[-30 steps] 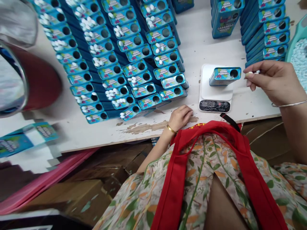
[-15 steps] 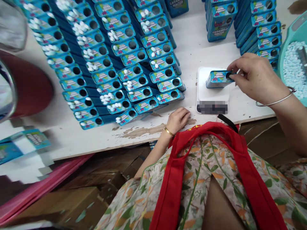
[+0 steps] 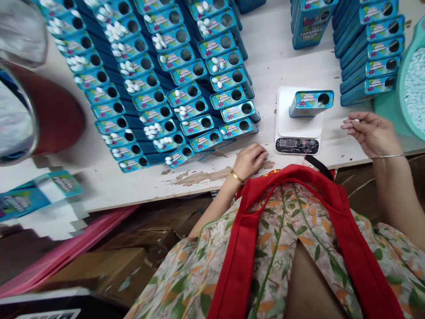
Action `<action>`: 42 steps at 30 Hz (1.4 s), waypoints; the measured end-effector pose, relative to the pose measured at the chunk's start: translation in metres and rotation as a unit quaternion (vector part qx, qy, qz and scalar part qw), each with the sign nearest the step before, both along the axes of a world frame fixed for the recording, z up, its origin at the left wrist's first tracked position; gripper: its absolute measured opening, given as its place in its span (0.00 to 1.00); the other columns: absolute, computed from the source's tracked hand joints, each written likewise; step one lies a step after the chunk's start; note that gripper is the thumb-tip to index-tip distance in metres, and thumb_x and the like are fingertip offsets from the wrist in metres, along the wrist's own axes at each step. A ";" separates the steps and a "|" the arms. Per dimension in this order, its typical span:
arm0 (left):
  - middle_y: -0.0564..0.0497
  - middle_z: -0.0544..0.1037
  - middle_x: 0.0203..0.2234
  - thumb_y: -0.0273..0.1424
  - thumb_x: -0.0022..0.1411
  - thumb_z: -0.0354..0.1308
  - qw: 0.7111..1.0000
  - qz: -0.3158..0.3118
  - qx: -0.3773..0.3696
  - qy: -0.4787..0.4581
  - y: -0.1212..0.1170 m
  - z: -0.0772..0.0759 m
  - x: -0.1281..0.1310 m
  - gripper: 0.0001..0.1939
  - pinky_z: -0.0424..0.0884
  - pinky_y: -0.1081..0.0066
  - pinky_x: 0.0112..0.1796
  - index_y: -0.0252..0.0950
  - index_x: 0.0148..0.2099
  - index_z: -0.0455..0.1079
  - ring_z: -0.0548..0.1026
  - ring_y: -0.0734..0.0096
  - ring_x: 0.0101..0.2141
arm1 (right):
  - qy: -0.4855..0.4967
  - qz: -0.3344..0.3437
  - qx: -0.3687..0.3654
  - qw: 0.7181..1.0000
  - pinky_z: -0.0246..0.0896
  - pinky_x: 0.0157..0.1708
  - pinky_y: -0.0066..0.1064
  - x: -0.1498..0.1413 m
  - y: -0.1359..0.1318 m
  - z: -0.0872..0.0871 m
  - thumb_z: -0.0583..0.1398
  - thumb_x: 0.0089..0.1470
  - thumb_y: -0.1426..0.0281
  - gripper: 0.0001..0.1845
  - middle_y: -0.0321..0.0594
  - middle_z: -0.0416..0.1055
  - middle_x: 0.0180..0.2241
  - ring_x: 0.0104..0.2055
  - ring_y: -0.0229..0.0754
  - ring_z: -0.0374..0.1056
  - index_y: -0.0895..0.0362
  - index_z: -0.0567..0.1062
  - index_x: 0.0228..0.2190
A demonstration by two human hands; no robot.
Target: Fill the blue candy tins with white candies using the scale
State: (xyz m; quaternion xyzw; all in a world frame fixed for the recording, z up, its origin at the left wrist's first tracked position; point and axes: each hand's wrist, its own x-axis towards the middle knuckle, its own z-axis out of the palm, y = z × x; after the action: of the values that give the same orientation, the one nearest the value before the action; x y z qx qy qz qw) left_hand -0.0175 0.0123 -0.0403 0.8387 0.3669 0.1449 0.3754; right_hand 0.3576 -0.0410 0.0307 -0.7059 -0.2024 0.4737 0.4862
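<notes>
Right hand (image 3: 375,135): we see the grip narrow, thumb and fingers pinched together with a small white piece (image 3: 357,120) showing at the tips. The hand is just right of the scale (image 3: 299,128), apart from it and from the tin (image 3: 314,99) on it.

That tin stands upright on the scale's white plate, toward the plate's right side, the dark round hole in its top at the right end. The scale sits near the front edge of the bench (image 3: 268,79), its display facing us; we cannot read the digits surely.

Left hand (image 3: 250,160): fingers loosely curled, resting at the front edge of the bench, left of the scale. We cannot tell if anything is inside that grip.

Left of the scale we count several long rows of blue tins (image 3: 179,115), standing close together, holes up, many with small white candies (image 3: 154,130) lying on their tops. More tins (image 3: 381,48) stand in rows toward the bench's right rear.

At the right edge, beside those tins, a teal basin (image 3: 387,113) holds a heap of pale candies (image 3: 416,84). Toward the left edge we note a dark red bucket (image 3: 61,117) with a metal rim.
</notes>
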 end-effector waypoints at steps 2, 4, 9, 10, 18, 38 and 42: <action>0.47 0.76 0.32 0.37 0.74 0.49 1.000 -0.007 0.007 -0.006 0.001 0.003 0.001 0.15 0.70 0.69 0.38 0.37 0.38 0.73 0.74 0.67 0.35 | -0.012 -0.003 0.004 1.000 0.64 0.29 0.28 0.006 -0.015 -0.025 0.76 0.42 0.63 0.21 0.41 0.77 0.30 0.32 0.38 0.75 0.55 0.74 0.33; 0.46 0.77 0.34 0.37 0.74 0.50 1.000 -0.014 0.011 -0.019 0.003 0.009 0.003 0.14 0.71 0.69 0.38 0.36 0.40 0.73 0.75 0.67 0.36 | -0.021 -0.003 0.007 1.000 0.62 0.26 0.28 0.005 -0.026 -0.042 0.77 0.40 0.56 0.27 0.40 0.78 0.30 0.30 0.38 0.75 0.54 0.71 0.34; 0.45 0.79 0.37 0.38 0.75 0.50 0.999 -0.024 0.020 -0.037 0.012 0.034 0.014 0.14 0.73 0.69 0.38 0.36 0.43 0.73 0.76 0.69 0.37 | -0.050 -0.021 0.014 0.998 0.53 0.20 0.30 -0.020 -0.027 -0.038 0.74 0.41 0.49 0.29 0.41 0.77 0.29 0.24 0.38 0.70 0.53 0.68 0.31; 0.45 0.79 0.37 0.38 0.75 0.50 0.999 -0.027 0.022 -0.037 0.014 0.039 0.016 0.14 0.73 0.69 0.39 0.36 0.43 0.73 0.76 0.68 0.38 | -0.071 -0.018 0.030 0.997 0.51 0.19 0.30 -0.027 -0.022 -0.030 0.73 0.45 0.49 0.26 0.40 0.77 0.28 0.22 0.36 0.67 0.53 0.68 0.31; 0.46 0.78 0.36 0.37 0.75 0.49 0.994 -0.066 0.055 -0.062 0.021 0.062 0.037 0.14 0.74 0.68 0.40 0.38 0.43 0.73 0.76 0.67 0.38 | -0.324 0.085 0.215 0.917 0.63 0.37 0.33 -0.077 0.037 0.037 0.65 0.59 0.60 0.11 0.38 0.66 0.29 0.33 0.39 0.64 0.54 0.76 0.30; 0.40 0.72 0.48 0.34 0.67 0.62 0.968 -0.057 0.243 0.033 0.203 0.049 0.213 0.16 0.60 0.50 0.56 0.35 0.54 0.67 0.68 0.44 0.56 | -0.195 -0.095 0.050 0.975 0.57 0.26 0.29 -0.041 -0.043 -0.071 0.62 0.51 0.50 0.22 0.38 0.68 0.27 0.25 0.36 0.58 0.56 0.73 0.35; 0.37 0.71 0.52 0.39 0.67 0.63 0.963 -0.022 0.265 0.040 0.234 0.036 0.217 0.19 0.60 0.49 0.56 0.35 0.54 0.67 0.67 0.43 0.57 | -0.176 -0.101 0.048 0.978 0.58 0.25 0.30 -0.043 -0.044 -0.073 0.64 0.52 0.51 0.21 0.39 0.70 0.28 0.25 0.37 0.59 0.56 0.74 0.36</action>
State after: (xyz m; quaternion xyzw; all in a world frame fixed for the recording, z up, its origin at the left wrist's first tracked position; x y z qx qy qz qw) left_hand 0.1999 0.2466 -0.0043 0.9213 0.3113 0.1950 0.1277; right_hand 0.3150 -0.0855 -0.0421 -0.7708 -0.2349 0.2807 0.5215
